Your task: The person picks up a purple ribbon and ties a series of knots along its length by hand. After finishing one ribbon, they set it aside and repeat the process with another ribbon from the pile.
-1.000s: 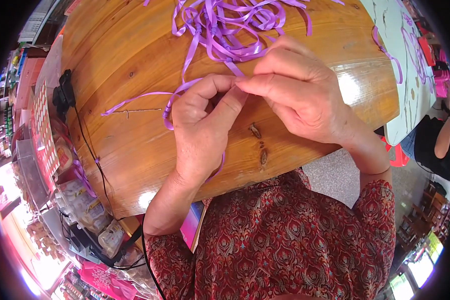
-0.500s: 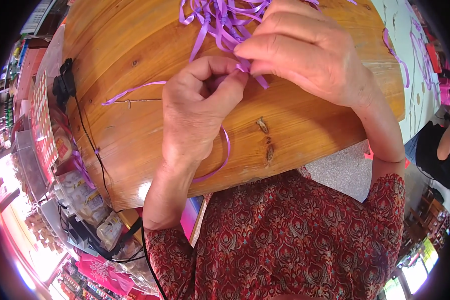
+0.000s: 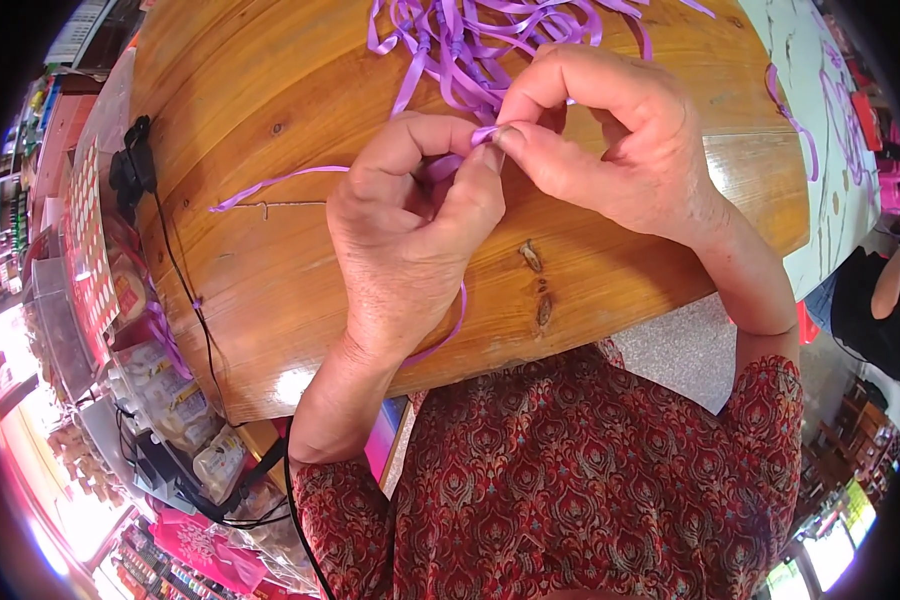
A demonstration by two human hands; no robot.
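Note:
Above the wooden table, my left hand point(image 3: 407, 205) pinches a narrow purple ribbon point(image 3: 484, 134) between thumb and index finger. My right hand point(image 3: 620, 150) meets it there, its thumb and index fingertip closed on the same ribbon. One loose length of it curves down below my left wrist, and a twisted tail point(image 3: 280, 183) stretches out to the left. Beside that tail a thin metal hook point(image 3: 295, 204) sticks out from my left hand; its other end is hidden in the palm. A heap of purple ribbons point(image 3: 460, 45) with knots lies just beyond my fingers.
The wooden table point(image 3: 240, 300) has a black cable point(image 3: 173, 260) along its left side. Packages and plastic boxes point(image 3: 165, 390) crowd beyond that edge. At right is a white marbled surface point(image 3: 835, 130) with more purple ribbon. Another person point(image 3: 870, 300) is at the far right.
My right hand has come down and closed its fingertips on the ribbon beside my left fingers. The short ribbon end that stuck out between the hands no longer shows.

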